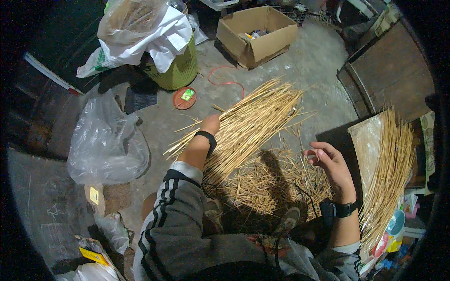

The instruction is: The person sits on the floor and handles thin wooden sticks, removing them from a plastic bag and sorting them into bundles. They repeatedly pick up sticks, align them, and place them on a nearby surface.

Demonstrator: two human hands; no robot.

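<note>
A loose bundle of long, dry straw stalks (256, 119) lies slantwise on the floor before me. My left hand (211, 123) is curled at its upper left edge, closed on some of the stalks, with its fingertips hidden. Stalk ends stick out to the left, past my wrist. My right hand (328, 161) is raised to the right of the bundle, its fingers bent and apart, with nothing plainly held. Short broken straw (260, 189) is heaped between my shoes, below the bundle. To my right, a second bunch of stalks (388, 168) leans on a pale board (365, 140).
A cardboard box (270, 45) and a green basket (175, 72) topped with plastic bags stand at the back. A red string (225, 83) and a small red dish (184, 98) lie on the concrete floor. Left are a clear plastic bag (109, 144) and a brick-like block (112, 196).
</note>
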